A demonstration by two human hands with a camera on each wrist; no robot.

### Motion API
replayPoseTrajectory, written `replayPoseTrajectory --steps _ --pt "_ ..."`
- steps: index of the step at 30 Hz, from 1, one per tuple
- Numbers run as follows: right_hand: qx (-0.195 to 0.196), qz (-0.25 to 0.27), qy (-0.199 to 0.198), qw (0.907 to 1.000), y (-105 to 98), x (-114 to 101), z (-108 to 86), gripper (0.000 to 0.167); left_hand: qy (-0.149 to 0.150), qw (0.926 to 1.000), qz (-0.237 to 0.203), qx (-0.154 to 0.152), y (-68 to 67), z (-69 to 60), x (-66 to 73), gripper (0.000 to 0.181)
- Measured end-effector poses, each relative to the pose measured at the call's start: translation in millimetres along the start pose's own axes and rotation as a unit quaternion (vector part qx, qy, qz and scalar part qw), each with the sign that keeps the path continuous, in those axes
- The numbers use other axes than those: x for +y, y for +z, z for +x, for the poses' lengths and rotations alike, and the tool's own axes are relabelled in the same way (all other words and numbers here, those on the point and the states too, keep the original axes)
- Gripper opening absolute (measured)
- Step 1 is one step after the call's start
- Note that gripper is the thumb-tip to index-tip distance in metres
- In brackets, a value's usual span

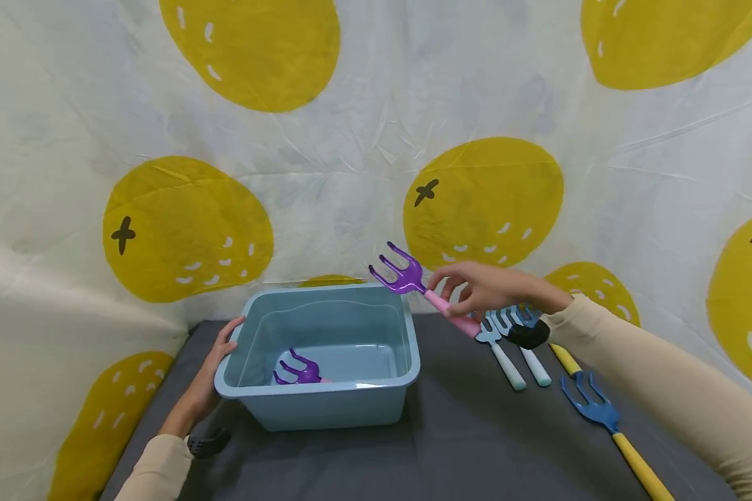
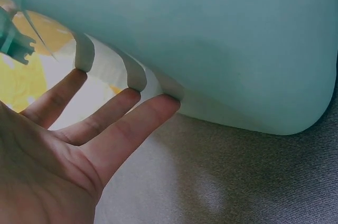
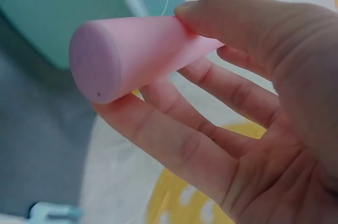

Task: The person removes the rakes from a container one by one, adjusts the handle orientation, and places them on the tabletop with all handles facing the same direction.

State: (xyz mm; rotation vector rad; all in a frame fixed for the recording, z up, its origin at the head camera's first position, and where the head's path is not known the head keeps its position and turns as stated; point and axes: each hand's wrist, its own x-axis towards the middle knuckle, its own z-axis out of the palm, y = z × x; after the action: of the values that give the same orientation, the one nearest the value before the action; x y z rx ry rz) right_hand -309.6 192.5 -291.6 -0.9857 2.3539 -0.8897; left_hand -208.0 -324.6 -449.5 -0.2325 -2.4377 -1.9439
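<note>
My right hand [image 1: 485, 285] pinches the pink handle [image 3: 142, 49] of a purple three-pronged garden hand fork [image 1: 407, 277]. The fork is held in the air beside the right rim of a blue-grey plastic basin [image 1: 326, 409], its tines pointing up and left. Inside the basin lies another purple hand fork [image 1: 303, 372], most of its handle hidden by the front wall. My left hand [image 1: 203, 376] is at the basin's left side; in the left wrist view its fairly straight fingers [image 2: 140, 121] touch the outer wall.
Right of the basin, light blue hand forks with pale handles [image 1: 507, 365] lie on the dark grey table [image 1: 464, 445]. Nearer the right edge is a blue fork with a yellow handle [image 1: 639, 463], with another yellow handle [image 1: 565, 360] behind it. A fruit-print cloth [image 1: 351, 209] hangs behind.
</note>
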Motion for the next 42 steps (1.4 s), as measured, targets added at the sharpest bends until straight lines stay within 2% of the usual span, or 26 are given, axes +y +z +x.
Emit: replayPoseTrajectory --steps 10,16,21,26,34,38,42 --pt "0.026 0.052 -0.010 0.9982 18 66 -78.5 0.047 0.003 1.0000 0.006 -0.006 -2.3 -1.6 1.1 0.058" --pt "0.040 0.096 0.006 0.9945 35 103 -120.1 0.046 0.002 0.9999 0.009 -0.008 -2.8 0.9 2.0 0.058" --pt "0.048 0.155 0.017 0.9866 56 132 -148.4 0.045 0.003 0.9998 0.014 -0.009 -4.5 1.4 1.4 0.058" --pt "0.057 0.220 0.048 0.9728 80 157 -174.8 0.047 0.000 0.9999 0.007 -0.013 -4.3 1.7 1.8 0.058" --pt "0.053 0.275 0.071 0.9574 110 182 -208.8 0.042 -0.004 0.9999 0.005 -0.015 -4.1 0.4 5.2 0.058" --pt "0.046 0.293 0.084 0.9514 118 187 -220.0 0.041 -0.007 0.9998 0.012 -0.013 -4.1 -0.1 6.3 0.058" --pt "0.036 0.309 0.116 0.9433 122 188 -227.3 0.041 -0.011 0.9997 0.011 -0.016 -3.6 0.2 7.5 0.058"
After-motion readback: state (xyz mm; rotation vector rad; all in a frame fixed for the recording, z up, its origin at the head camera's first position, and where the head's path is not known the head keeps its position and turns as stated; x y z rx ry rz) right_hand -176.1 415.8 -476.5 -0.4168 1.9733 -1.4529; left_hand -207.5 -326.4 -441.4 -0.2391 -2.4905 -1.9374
